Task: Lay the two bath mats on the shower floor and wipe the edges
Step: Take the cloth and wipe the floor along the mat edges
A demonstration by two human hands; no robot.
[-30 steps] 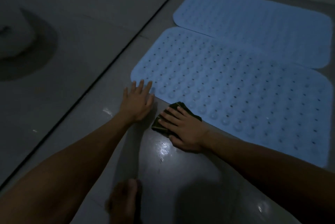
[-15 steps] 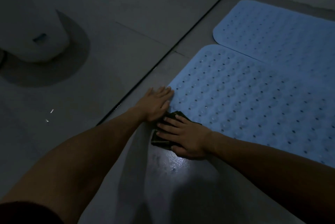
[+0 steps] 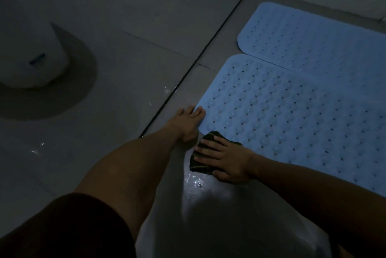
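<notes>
Because the light is dim, much is hard to read: the far mat (image 3: 325, 44) is cut off by the right edge, the near mat (image 3: 292, 115) runs out of view at the right too, and the cloth (image 3: 203, 153) lies mostly hidden under the right hand (image 3: 226, 160), so its shape and pattern cannot be told beyond a dark folded wad. Both mats are pale blue with rounded corners, covered in rows of small holes and round bumps. They lie flat on the grey tiled floor (image 3: 146, 38), side by side, their long edges touching or slightly overlapping; which, I cannot tell. Their long axes run from upper left toward lower right. The right hand presses the cloth flat with straight, spread fingers at the near mat's lower left corner, on wet, shiny tile. The left hand (image 3: 188, 121) lies flat, fingers straight and together, its fingertips on that mat's left edge. A white pedestal (image 3: 31, 48) stands at the left.
</notes>
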